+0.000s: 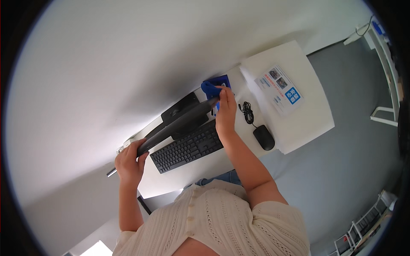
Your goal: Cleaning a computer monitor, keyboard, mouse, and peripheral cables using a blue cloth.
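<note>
My left hand (130, 160) grips the left end of a dark monitor (176, 125), seen from above along its top edge. At the monitor's other end is my right hand (226, 108), with a blue cloth (210, 90) between its fingers and that corner. The monitor's black stand (180, 105) shows behind and below the screen. A black keyboard (189, 148) lies on the white desk (157, 184) in front of it. To the right of my right hand, a black computer mouse (264, 137) lies beside its bundled cable (247, 113).
A blue tray (224, 80) stands behind my right hand. On the right, a printed sheet (279, 89) lies on a white surface (309, 118). A white wall runs close behind the desk. White metal frames (355, 235) stand at the far right.
</note>
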Demonstrator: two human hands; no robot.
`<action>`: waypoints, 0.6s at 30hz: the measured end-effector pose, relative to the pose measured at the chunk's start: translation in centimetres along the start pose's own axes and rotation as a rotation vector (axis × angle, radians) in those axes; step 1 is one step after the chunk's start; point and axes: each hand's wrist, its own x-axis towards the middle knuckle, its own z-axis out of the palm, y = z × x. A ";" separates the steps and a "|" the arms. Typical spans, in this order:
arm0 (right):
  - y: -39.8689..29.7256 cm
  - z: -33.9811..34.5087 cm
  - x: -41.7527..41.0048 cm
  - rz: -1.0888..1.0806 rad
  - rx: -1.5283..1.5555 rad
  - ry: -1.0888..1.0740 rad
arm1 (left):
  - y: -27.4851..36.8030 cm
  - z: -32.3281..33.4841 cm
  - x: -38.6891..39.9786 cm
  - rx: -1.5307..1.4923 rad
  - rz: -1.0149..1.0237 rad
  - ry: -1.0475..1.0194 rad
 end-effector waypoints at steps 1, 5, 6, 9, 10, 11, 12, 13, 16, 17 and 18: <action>-1.7 0.3 -0.6 -0.074 0.053 -0.015 | 0.0 -0.1 0.1 -0.007 -0.012 0.012; -10.5 1.3 -3.8 -0.292 0.077 -0.035 | 0.1 0.0 -0.2 -0.025 -0.002 0.037; -11.5 1.7 -4.4 -0.423 0.039 -0.020 | -0.1 -0.1 -0.3 -0.016 0.013 0.031; -13.7 2.3 -6.5 -0.895 -0.238 -0.065 | -0.5 0.0 -1.1 -0.051 0.031 0.042; -15.2 2.6 -7.7 -1.039 -0.389 -0.131 | -0.8 0.1 -1.4 -0.071 0.061 0.059; -15.5 3.7 -9.3 -1.049 -0.353 -0.289 | -1.0 0.1 -1.7 -0.091 0.092 0.078; -15.7 5.1 -10.9 -1.056 -0.319 -0.445 | -0.9 -0.1 -1.7 -0.103 0.130 0.115; -15.1 6.0 -12.2 -1.070 -0.334 -0.458 | -0.6 -0.6 -1.5 -0.119 0.126 0.131; -14.0 7.1 -16.1 -0.451 -0.080 -0.602 | 0.5 -1.8 -1.9 -0.533 0.221 0.494; -13.9 7.3 -16.7 -0.461 -0.094 -0.617 | 0.8 -1.8 -2.6 -0.845 0.192 0.486; -13.9 7.1 -17.2 -0.295 0.025 -0.540 | 0.9 -2.0 -3.4 -1.164 0.167 0.466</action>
